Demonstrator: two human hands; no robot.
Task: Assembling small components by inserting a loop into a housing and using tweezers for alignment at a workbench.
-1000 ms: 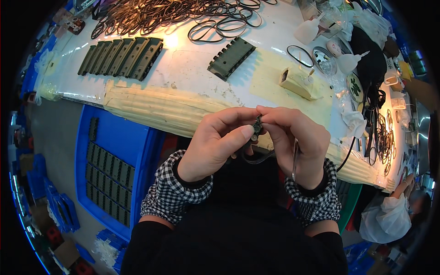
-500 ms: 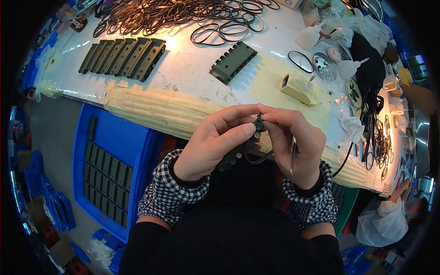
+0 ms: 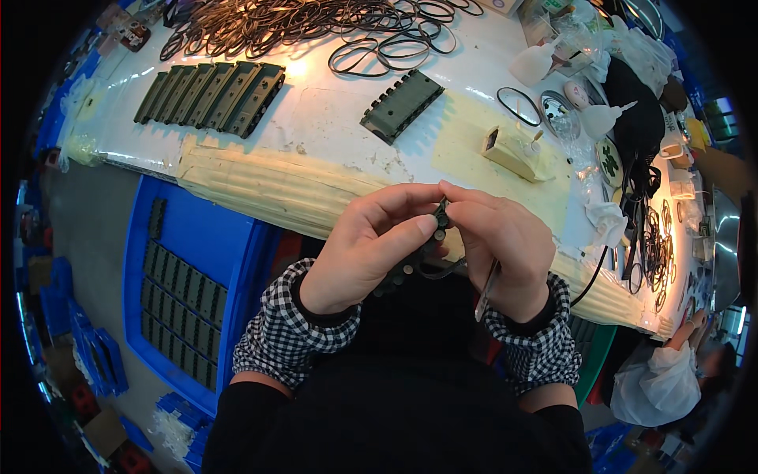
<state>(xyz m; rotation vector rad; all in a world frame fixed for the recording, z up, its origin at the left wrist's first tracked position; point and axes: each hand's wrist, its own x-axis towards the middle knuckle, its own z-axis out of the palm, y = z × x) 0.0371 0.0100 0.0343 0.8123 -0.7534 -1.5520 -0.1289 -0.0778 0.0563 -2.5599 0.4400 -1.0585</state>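
Above the lap, left hand (image 3: 359, 257) and right hand (image 3: 501, 245) both pinched on a small dark toothed part (image 3: 440, 215) (thin tool tucked under right palm); could slip, drop floorward.

Bare white tabletop (image 3: 332, 130) just beyond the fingertips (image 3: 426, 225), so there's room to reach there. Further out it's blocked: single dark green ribbed plastic block (image 3: 400, 105), tangle of black rubber rings (image 3: 316, 24), small cream box (image 3: 513, 152) right of the fingers.
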